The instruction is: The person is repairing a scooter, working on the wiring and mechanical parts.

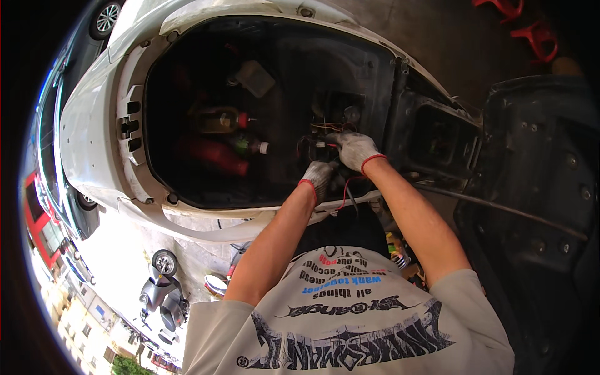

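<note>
thin, coloured wires point(328, 125) were handled inside the open storage well point(281, 56) of a white scooter point(94, 128), toward the end nearer what appeared to be its black seat point(531, 169), swung open. some of the wires were pinched by the gloved right hand point(355, 152), just beside a small white connector point(321, 144). the gloved left hand point(322, 177) was held close by, fingers curled (whether anything was gripped could not be told in the shadow). a reddish cable point(345, 190) was seen between the forearms, near the well's edge. toward the other end, a red-capped bottle point(215, 120), a white-capped bottle point(247, 145), a red container point(219, 157) and a pale container point(255, 79) were left untouched. the work was judged to be partway along: access was already gained and the wires were exposed, but they were not yet tucked away, nor was the seat closed.
</note>
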Demonstrator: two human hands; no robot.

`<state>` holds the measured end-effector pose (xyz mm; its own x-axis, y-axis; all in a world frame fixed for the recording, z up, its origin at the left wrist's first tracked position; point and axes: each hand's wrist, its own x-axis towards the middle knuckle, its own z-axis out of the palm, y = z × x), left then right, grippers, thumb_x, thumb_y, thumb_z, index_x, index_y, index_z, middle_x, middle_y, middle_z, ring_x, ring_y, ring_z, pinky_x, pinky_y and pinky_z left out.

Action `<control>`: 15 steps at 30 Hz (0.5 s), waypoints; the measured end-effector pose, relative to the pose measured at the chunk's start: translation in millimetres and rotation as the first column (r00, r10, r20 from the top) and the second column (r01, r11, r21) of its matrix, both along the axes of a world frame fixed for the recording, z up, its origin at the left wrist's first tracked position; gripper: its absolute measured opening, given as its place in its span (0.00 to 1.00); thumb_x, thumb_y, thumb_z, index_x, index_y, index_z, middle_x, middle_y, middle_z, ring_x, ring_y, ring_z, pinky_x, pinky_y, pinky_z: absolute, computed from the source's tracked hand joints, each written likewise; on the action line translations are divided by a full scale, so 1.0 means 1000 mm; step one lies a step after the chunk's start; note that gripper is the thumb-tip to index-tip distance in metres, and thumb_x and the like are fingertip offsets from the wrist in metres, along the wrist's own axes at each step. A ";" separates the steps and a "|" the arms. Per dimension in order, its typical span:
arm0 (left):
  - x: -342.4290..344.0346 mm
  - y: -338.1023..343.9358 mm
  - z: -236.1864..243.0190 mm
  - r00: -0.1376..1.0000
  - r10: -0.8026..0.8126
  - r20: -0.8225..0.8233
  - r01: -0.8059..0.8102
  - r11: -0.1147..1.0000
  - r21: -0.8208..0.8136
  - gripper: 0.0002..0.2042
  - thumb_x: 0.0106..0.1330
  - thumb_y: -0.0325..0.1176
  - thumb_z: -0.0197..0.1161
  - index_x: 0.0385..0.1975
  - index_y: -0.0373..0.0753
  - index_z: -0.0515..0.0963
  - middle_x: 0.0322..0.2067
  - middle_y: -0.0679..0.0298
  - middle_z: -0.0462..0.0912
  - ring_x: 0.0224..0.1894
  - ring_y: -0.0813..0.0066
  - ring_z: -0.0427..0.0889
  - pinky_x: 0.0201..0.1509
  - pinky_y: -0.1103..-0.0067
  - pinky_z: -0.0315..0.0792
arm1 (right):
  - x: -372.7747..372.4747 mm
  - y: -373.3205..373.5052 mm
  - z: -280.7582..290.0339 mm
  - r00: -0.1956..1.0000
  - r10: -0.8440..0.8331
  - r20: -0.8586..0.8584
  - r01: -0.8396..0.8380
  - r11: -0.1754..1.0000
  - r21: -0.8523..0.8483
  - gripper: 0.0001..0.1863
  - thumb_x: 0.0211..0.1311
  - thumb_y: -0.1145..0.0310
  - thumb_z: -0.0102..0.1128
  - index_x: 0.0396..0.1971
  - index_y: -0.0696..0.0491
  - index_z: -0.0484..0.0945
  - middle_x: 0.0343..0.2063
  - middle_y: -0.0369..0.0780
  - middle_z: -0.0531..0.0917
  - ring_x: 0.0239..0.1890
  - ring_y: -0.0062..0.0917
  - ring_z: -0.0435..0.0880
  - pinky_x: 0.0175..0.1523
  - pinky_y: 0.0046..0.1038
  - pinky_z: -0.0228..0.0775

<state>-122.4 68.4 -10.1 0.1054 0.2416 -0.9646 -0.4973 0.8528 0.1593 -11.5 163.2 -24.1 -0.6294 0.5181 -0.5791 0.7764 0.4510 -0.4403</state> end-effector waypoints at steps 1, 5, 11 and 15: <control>-0.001 0.000 0.001 1.000 -0.017 0.010 0.017 1.000 0.010 0.09 0.69 0.30 0.52 0.31 0.36 0.79 0.22 0.67 0.78 0.16 0.81 0.74 0.17 0.84 0.65 | -0.001 0.001 0.001 1.000 -0.001 0.000 0.001 1.000 -0.002 0.21 0.62 0.70 0.45 0.54 0.41 0.75 0.44 0.44 0.83 0.49 0.36 0.81 0.54 0.36 0.72; 0.000 0.000 0.005 1.000 -0.017 0.007 0.017 0.998 0.064 0.09 0.69 0.30 0.51 0.33 0.36 0.79 0.22 0.68 0.78 0.16 0.82 0.74 0.15 0.85 0.63 | -0.004 0.004 0.005 0.998 0.004 0.068 0.003 0.996 -0.094 0.27 0.58 0.74 0.46 0.59 0.39 0.72 0.54 0.41 0.79 0.57 0.34 0.77 0.58 0.35 0.71; -0.001 0.001 0.006 0.999 -0.031 0.017 0.031 0.999 0.043 0.09 0.70 0.31 0.51 0.34 0.36 0.78 0.22 0.67 0.78 0.16 0.82 0.74 0.15 0.85 0.64 | -0.005 0.002 0.000 0.999 -0.008 0.036 0.011 0.997 -0.081 0.27 0.58 0.74 0.46 0.58 0.38 0.73 0.54 0.41 0.79 0.57 0.34 0.77 0.59 0.35 0.71; -0.001 -0.002 0.005 1.000 0.000 0.008 0.000 0.998 0.060 0.08 0.69 0.31 0.52 0.33 0.36 0.78 0.22 0.67 0.78 0.16 0.82 0.74 0.16 0.85 0.64 | -0.011 0.004 0.008 0.997 0.022 0.079 -0.014 0.995 -0.098 0.27 0.58 0.74 0.46 0.58 0.39 0.73 0.54 0.41 0.79 0.57 0.34 0.77 0.59 0.35 0.70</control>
<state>-123.9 66.9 -5.0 0.1131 0.2986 -0.9476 -0.4986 0.8421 0.2058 -22.7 166.8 -16.6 -0.5876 0.4461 -0.6751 0.8031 0.4230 -0.4196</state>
